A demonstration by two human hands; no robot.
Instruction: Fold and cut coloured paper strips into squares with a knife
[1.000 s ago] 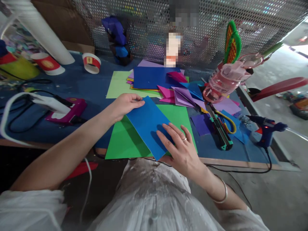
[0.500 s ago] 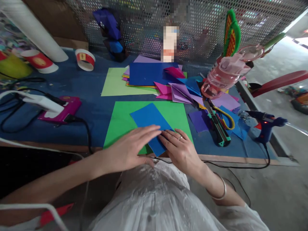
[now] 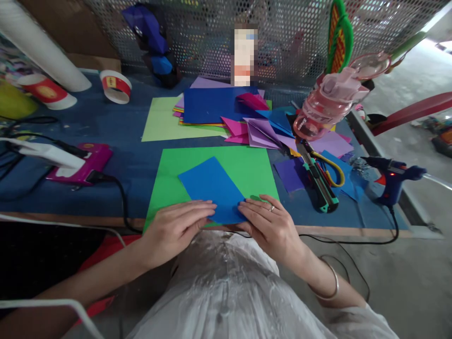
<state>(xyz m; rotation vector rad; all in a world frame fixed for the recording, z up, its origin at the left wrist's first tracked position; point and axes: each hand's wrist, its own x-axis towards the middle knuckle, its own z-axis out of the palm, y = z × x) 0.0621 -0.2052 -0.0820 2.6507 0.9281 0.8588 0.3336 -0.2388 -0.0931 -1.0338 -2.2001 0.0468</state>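
A sheet of blue paper (image 3: 213, 186) lies tilted over a larger green sheet (image 3: 247, 165) at the table's front edge. My left hand (image 3: 178, 226) has its fingers together on the blue paper's lower left edge, thumb tucked low near the front. At the lower right corner, my right hand (image 3: 270, 223), with a ring on one finger, holds the same paper between fingers and thumb. The fingertips of both hands cover parts of its edges.
Right of the sheets lie a utility knife (image 3: 319, 183), yellow-handled scissors (image 3: 334, 172) and a glue gun (image 3: 390, 181) with its cord. A pink bottle (image 3: 318, 110) stands behind them. Coloured papers (image 3: 215, 106) are stacked at the back. A magenta power strip (image 3: 88, 162) sits left.
The blue paper has turned, with its lower edge now along the table front. My left hand has moved left and down to its edge; my right hand has shifted slightly right.
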